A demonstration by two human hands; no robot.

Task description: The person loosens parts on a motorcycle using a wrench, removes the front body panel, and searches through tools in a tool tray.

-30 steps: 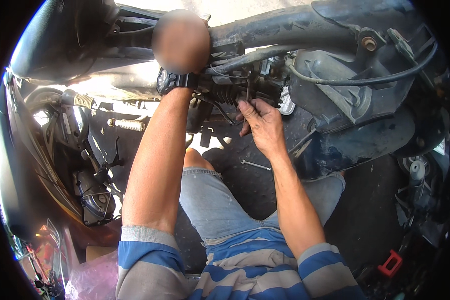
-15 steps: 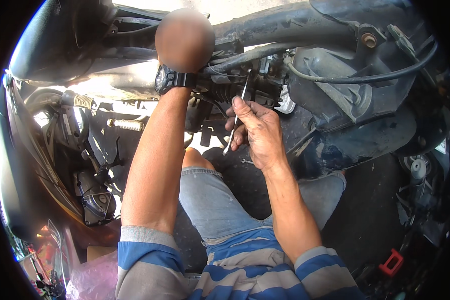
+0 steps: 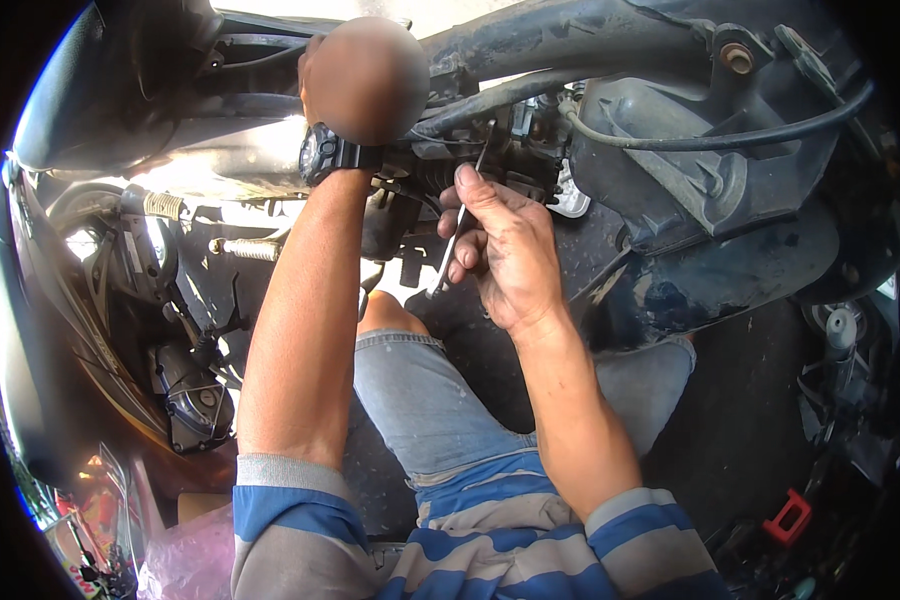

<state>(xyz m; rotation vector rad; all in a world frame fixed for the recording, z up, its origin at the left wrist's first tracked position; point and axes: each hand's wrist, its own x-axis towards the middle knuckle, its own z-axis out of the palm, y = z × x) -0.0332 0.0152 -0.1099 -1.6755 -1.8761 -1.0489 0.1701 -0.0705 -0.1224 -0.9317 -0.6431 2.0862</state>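
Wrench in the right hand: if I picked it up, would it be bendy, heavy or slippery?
The wrench would probably stay stiff, as its straight, shiny shaft looks like metal. That also suggests it may feel heavy for something so thin. It could be slippery: the right hand holding it has dark smudges, perhaps grease.

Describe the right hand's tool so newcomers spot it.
Find the thick dark tube across the top, then drop to the right hand below it, near the picture's centre. The slim metal tool held there slants from upper right to lower left. Its bright, silvery shaft sets it apart from the dark machine parts nearby.
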